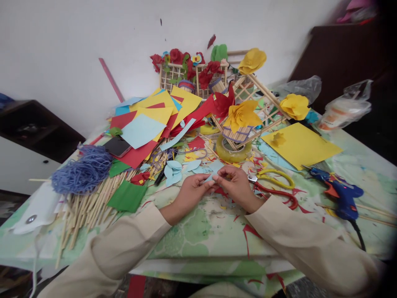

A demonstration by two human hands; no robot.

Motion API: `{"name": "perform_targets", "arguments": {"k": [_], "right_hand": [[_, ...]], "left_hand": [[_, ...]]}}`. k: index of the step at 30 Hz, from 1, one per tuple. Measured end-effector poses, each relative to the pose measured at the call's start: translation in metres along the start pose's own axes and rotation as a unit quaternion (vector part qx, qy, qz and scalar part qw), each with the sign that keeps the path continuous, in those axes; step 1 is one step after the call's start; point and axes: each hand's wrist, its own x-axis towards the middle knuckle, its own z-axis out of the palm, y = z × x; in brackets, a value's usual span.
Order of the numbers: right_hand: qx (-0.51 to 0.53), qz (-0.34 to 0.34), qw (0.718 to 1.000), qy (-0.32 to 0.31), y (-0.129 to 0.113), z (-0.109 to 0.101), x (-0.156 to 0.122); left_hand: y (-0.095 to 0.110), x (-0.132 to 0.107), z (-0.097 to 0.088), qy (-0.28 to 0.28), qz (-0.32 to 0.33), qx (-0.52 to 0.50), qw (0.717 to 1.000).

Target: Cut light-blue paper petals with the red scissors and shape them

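My left hand [194,192] and my right hand [235,186] meet above the table near its front middle. Between their fingertips they pinch a small light-blue paper petal [211,178]; fingers cover part of it. Several cut light-blue petals [173,173] lie in a cluster just left of my left hand. Beyond my fingers are more light-blue paper pieces [194,165]. To the right of my right hand rest yellow-handled scissors [276,177] and red-handled scissors [279,194].
Bamboo sticks [89,203], blue yarn [82,169] and green paper [128,196] lie at left. Coloured sheets [145,128] and a phone [118,145] are behind. A tape roll [231,151] sits under a stick frame with yellow flowers [243,116]. A blue glue gun [344,194] lies at right.
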Motion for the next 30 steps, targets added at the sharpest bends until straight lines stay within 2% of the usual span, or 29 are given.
{"name": "perform_targets", "arguments": {"k": [7, 10, 13, 16, 21, 25, 27, 30], "right_hand": [[-0.004, -0.018, 1.0, 0.002, 0.001, -0.001, 0.001], [-0.059, -0.098, 0.993, 0.01, -0.001, -0.006, 0.001], [-0.085, -0.185, 0.979, -0.014, -0.002, -0.011, 0.001], [-0.078, -0.215, 0.973, -0.014, -0.001, -0.012, 0.002], [-0.05, -0.19, 0.981, 0.001, 0.002, -0.01, 0.002], [-0.021, -0.172, 0.985, -0.001, -0.001, -0.012, 0.001], [0.015, -0.132, 0.991, 0.0, -0.003, -0.012, 0.0], [0.061, -0.043, 0.997, -0.037, -0.003, -0.011, 0.0]], "left_hand": [[0.003, -0.003, 0.0, -0.024, 0.003, 0.016, 1.0], [0.004, -0.004, -0.001, -0.015, 0.007, -0.01, 1.0], [0.004, -0.003, -0.003, -0.012, 0.017, -0.03, 0.999], [0.004, 0.0, -0.005, -0.021, 0.029, -0.034, 0.999], [0.005, 0.0, -0.007, 0.01, 0.01, -0.103, 0.995], [0.006, 0.001, -0.006, 0.036, 0.013, -0.122, 0.992], [0.007, 0.002, -0.005, 0.046, 0.024, -0.125, 0.991], [0.007, 0.001, -0.003, 0.05, 0.033, -0.116, 0.991]]}}
